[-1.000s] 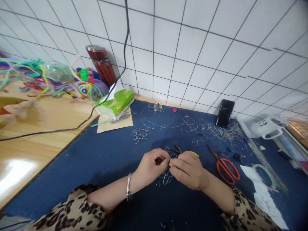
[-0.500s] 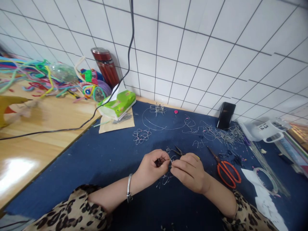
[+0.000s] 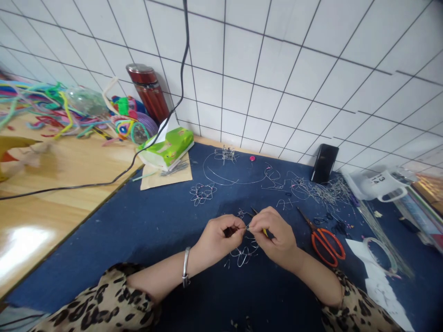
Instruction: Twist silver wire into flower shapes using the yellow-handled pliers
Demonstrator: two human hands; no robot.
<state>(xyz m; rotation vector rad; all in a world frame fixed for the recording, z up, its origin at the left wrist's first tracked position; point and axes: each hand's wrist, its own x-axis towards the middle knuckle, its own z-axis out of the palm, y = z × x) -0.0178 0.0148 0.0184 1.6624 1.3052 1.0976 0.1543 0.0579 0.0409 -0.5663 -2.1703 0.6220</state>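
My left hand is closed, thumb and forefinger pinching a thin silver wire. Against its fingertips, my right hand pinches the same bit of wire; a small gap separates the hands. Below them hangs or lies a wire piece bent into petal-like loops; I cannot tell whether it joins the pinched wire. Dark plier tips poke out behind my right hand, and a yellow patch, probably a handle, shows between its fingers. Whether the pliers are held or lying on the mat is hidden. A wire flower ring lies farther back.
Orange-handled scissors lie right of my right hand. Behind are tangled wires, a phone and a white mug. A green tissue pack, a red flask and colourful pipe cleaners stand left.
My right hand has turned and its fingers have curled up, opening a gap under the thumb. More of the looped wire below now shows. My left hand stays nearly still.
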